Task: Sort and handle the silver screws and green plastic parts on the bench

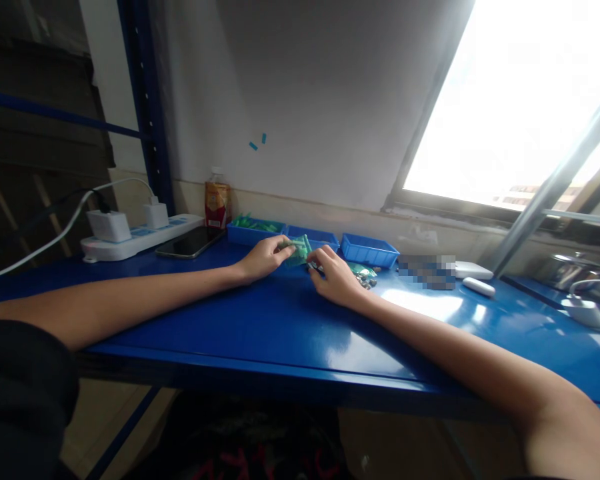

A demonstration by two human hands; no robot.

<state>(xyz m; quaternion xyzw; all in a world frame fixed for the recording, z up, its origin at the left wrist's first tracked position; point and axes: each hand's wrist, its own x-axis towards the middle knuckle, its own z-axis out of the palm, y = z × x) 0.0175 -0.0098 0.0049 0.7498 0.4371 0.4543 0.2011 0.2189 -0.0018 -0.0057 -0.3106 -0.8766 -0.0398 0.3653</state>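
My left hand (266, 257) pinches a green piece (297, 252); my right hand (336, 277) has fingers curled, maybe holding something small. Loose pieces (365, 274) wait beside it.

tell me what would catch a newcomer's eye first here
The glossy blue table fills the view. Two bare arms stretch across it to the middle, where the left hand grips a small green item and the right hand rests right beside it. Just behind the hands a row of blue trays lines the wall, and a bright window glares at the upper right.
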